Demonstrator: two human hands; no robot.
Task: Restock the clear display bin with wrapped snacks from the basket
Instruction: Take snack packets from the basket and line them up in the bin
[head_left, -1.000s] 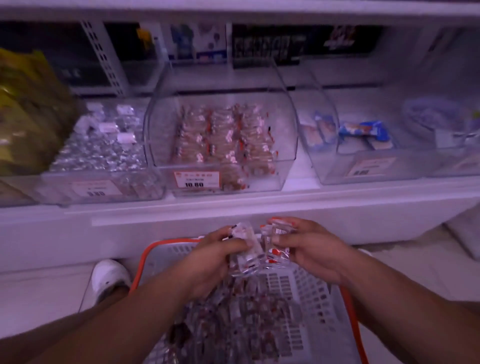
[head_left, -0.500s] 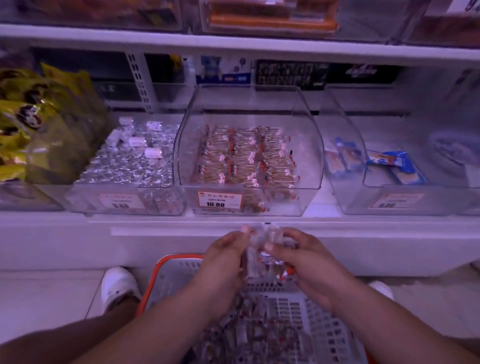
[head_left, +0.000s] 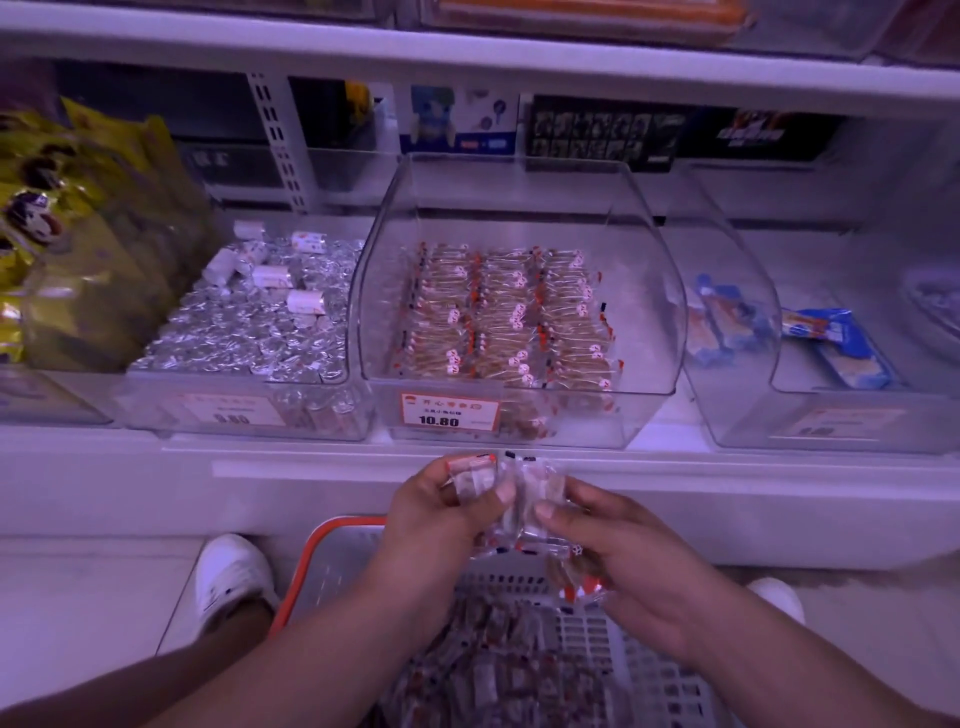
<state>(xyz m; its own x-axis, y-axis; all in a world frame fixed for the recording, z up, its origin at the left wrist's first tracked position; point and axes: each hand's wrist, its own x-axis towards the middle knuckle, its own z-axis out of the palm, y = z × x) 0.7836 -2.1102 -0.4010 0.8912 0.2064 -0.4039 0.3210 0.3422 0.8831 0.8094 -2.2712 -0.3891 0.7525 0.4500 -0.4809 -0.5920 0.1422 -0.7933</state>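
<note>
While both hands grip a stack of clear-wrapped red-trimmed snacks (head_left: 511, 501), the clear plastic display bin (head_left: 519, 410) waits just above.
Left hand (head_left: 441, 512) and right hand (head_left: 631, 566) curl round them over the orange-rimmed grey basket (head_left: 332, 561) — light, slippery film, likely best pinched across the stack's flat sides.

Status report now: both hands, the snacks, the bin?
Left hand and right hand grip wrapped snacks above basket. Clear bin partly stocked. Path unobstructed.
</note>
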